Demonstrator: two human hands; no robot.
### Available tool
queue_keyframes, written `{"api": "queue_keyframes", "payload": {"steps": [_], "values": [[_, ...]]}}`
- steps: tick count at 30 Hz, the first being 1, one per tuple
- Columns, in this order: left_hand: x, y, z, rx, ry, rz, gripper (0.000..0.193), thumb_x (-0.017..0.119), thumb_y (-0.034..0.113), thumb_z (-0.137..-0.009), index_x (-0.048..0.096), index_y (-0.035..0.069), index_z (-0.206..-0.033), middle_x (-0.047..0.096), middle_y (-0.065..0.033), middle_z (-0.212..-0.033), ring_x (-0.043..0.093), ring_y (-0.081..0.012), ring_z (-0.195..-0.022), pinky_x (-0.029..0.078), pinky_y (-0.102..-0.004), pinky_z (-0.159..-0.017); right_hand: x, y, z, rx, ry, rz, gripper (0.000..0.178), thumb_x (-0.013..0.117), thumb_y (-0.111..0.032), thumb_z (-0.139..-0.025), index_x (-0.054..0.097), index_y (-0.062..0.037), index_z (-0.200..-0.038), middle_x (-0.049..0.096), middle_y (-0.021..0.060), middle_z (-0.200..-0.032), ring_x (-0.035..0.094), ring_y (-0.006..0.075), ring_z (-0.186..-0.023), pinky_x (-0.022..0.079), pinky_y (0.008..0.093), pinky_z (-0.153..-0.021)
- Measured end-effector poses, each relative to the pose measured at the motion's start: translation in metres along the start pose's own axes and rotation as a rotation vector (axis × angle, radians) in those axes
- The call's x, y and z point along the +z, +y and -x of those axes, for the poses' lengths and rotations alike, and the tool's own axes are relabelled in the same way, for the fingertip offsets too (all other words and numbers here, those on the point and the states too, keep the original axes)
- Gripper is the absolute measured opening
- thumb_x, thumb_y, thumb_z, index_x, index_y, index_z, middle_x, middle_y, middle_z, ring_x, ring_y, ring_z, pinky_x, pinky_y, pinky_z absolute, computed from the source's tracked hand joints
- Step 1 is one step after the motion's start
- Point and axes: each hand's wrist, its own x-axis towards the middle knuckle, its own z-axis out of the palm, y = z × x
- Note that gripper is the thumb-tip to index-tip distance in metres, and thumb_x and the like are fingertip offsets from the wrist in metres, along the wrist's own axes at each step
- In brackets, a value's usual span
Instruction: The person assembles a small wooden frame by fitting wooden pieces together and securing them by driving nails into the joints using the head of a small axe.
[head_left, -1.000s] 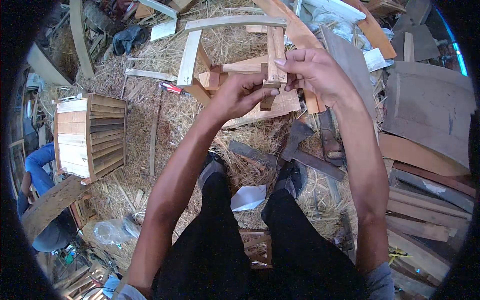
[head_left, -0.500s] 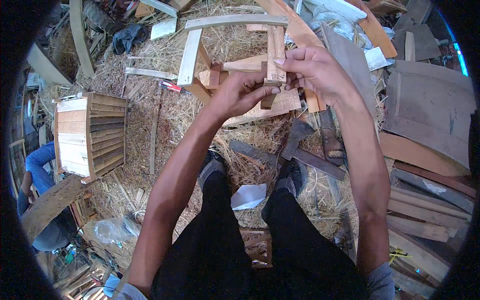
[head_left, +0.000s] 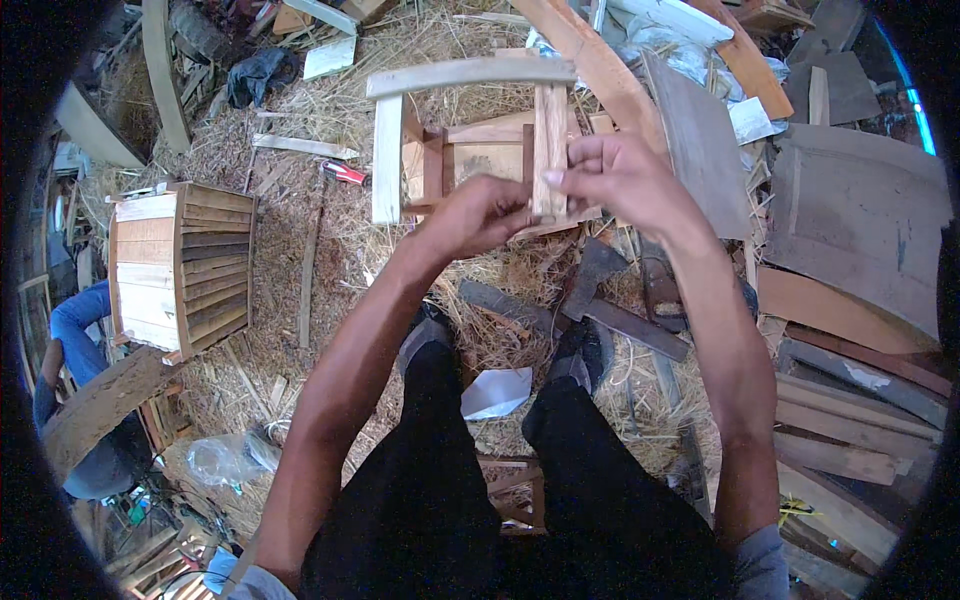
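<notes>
Right out in front of both feet, one wooden frame (head_left: 470, 76) with two pale posts: one left post (head_left: 387, 160) and one right post (head_left: 549, 130). Also two darker inner bars (head_left: 432, 165) between those posts. Gripping the right post near its near end with two hands: left hand (head_left: 480, 215) curled closed at its left side, right hand (head_left: 618, 185) pinching from its right side, thumb flat on the face. Impossible to tell whether anything small sits behind the curled fingers. Left of the frame, just beside it, one red-handled tool (head_left: 344, 172); farther left and nearer, one slatted wooden box (head_left: 215, 265), and beyond that one other person (head_left: 82, 325) in blue. Nearer than the frame, toward its right side, one hatchet (head_left: 598, 268); nearer again, one white sheet (head_left: 497, 393) between two shoes (head_left: 428, 333). Well to the right of the frame, one large grey panel (head_left: 857, 220).
</notes>
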Motion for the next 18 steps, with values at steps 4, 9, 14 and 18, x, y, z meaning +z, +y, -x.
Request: {"api": "queue_keyframes", "payload": {"steps": [4, 9, 14, 18], "values": [[0.028, -0.016, 0.006, 0.267, 0.195, 0.174, 0.02, 0.069, 0.006, -0.083, 0.068, 0.001, -0.103, 0.068, -0.0215, -0.085, 0.066, -0.0193, -0.073, 0.052, -0.0382, -0.068, 0.009, 0.013, 0.012, -0.043, 0.06, -0.032, 0.02, 0.071, -0.014, -0.089, 0.068, 0.0033, -0.098, 0.07, 0.006, -0.083, 0.064, 0.0101, -0.07, 0.053, 0.0259, -0.064], [0.034, 0.001, 0.016, 0.008, 0.261, 0.314, 0.03, 0.068, 0.005, -0.084, 0.067, 0.003, -0.114, 0.055, -0.0084, -0.063, 0.049, -0.0108, -0.058, 0.043, -0.0296, -0.055, 0.011, 0.016, 0.015, -0.093, 0.076, 0.006, 0.02, 0.072, -0.015, -0.089, 0.069, 0.003, -0.096, 0.07, 0.005, -0.082, 0.062, 0.0083, -0.071, 0.05, 0.0253, -0.063], [0.02, 0.022, 0.038, -0.09, 0.373, 0.851, 0.035, 0.063, 0.022, -0.095, 0.064, 0.001, -0.123, 0.032, 0.0107, -0.061, 0.028, -0.0025, -0.054, 0.024, -0.022, -0.048, 0.014, 0.017, 0.019, -0.108, 0.136, 0.102, 0.02, 0.074, -0.017, -0.088, 0.069, 0.0012, -0.093, 0.067, 0.0009, -0.078, 0.057, 0.0059, -0.07, 0.045, 0.0249, -0.063], [0.005, 0.054, 0.012, -0.34, 0.368, 0.995, 0.038, 0.052, 0.034, -0.103, 0.068, 0.0, -0.108, 0.037, 0.0103, -0.061, 0.032, -0.0009, -0.057, 0.027, -0.0217, -0.05, 0.009, 0.038, 0.017, -0.176, 0.233, 0.003, 0.025, 0.078, -0.021, -0.085, 0.066, -0.0003, -0.091, 0.064, -0.0007, -0.076, 0.056, 0.0059, -0.069, 0.044, 0.0241, -0.062]]}}
